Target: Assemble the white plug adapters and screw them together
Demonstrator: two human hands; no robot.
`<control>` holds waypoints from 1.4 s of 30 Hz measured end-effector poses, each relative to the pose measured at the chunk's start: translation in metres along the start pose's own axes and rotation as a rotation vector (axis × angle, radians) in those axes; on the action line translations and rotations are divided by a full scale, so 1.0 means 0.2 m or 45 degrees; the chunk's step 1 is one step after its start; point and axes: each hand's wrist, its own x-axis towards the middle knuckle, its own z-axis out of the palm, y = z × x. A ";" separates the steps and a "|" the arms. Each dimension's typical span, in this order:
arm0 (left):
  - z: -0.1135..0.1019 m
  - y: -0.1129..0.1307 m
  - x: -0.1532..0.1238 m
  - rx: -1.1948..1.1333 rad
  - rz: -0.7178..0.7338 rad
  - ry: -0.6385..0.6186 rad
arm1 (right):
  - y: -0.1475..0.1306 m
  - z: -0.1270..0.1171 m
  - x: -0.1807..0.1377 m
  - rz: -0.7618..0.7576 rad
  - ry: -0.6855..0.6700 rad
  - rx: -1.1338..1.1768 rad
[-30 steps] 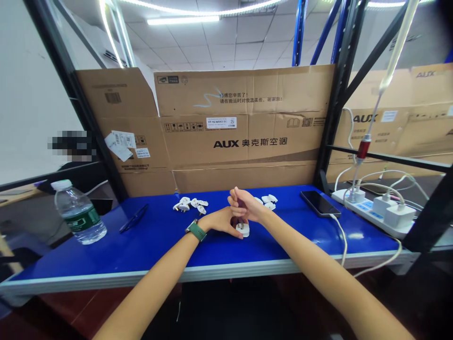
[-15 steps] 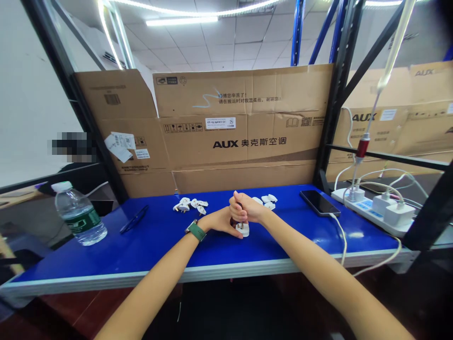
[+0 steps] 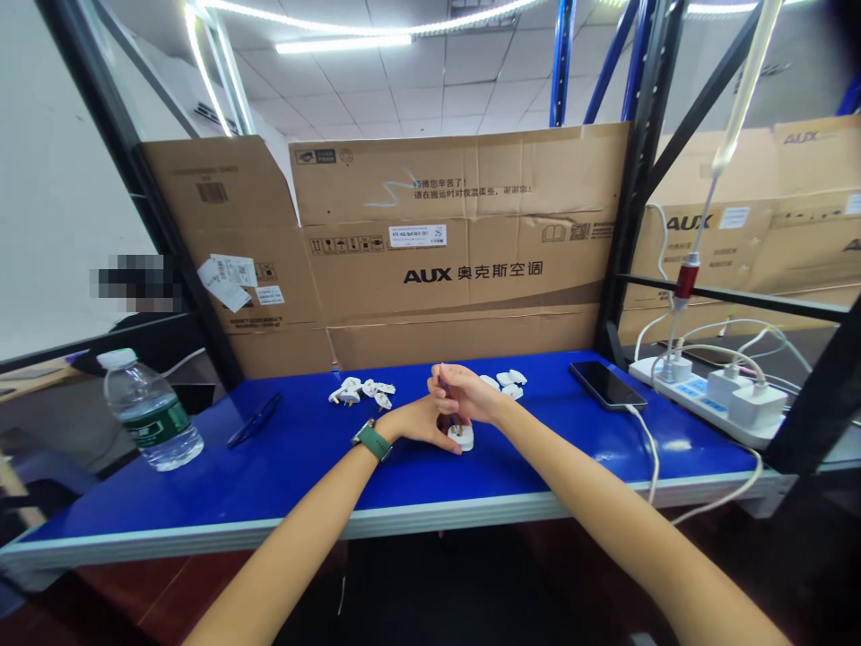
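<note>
A white three-pin plug point(image 3: 461, 440) lies on the blue tabletop point(image 3: 296, 475) with its pins facing up. My left hand point(image 3: 425, 422), a green-strapped watch point(image 3: 372, 439) on its wrist, grips the plug from the left side with thumb and fingers. Directly above, my right hand point(image 3: 467, 393) is closed around a dark-handled screwdriver point(image 3: 453, 418). Its shaft points down at the plug; the tip is too small to make out. Several white plug pieces point(image 3: 363, 389) lie behind my left hand, and more white plug parts point(image 3: 512, 391) lie behind my right.
On the left stand a water bottle point(image 3: 149, 414) and a pair of dark glasses point(image 3: 256, 420). A cabled phone point(image 3: 607, 386) and a power strip point(image 3: 706, 400) sit on the right. Cardboard point(image 3: 471, 305) walls the back. Another person point(image 3: 141, 301) is at far left.
My right hand has shifted slightly left and rotated, and the screwdriver handle now shows at a different tilt. The left hand and the plug stay where they were.
</note>
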 end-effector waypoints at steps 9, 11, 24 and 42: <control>0.00 0.01 0.00 -0.053 0.046 -0.015 | -0.02 0.03 0.00 0.074 -0.020 -0.015; 0.00 0.01 0.00 -0.019 0.041 0.010 | -0.02 0.02 0.00 0.087 0.001 0.044; 0.00 0.00 0.00 -0.030 -0.008 -0.023 | -0.02 0.03 0.00 0.037 -0.022 -0.065; -0.01 0.03 0.00 0.013 0.007 -0.016 | -0.02 0.02 -0.01 0.015 -0.001 -0.099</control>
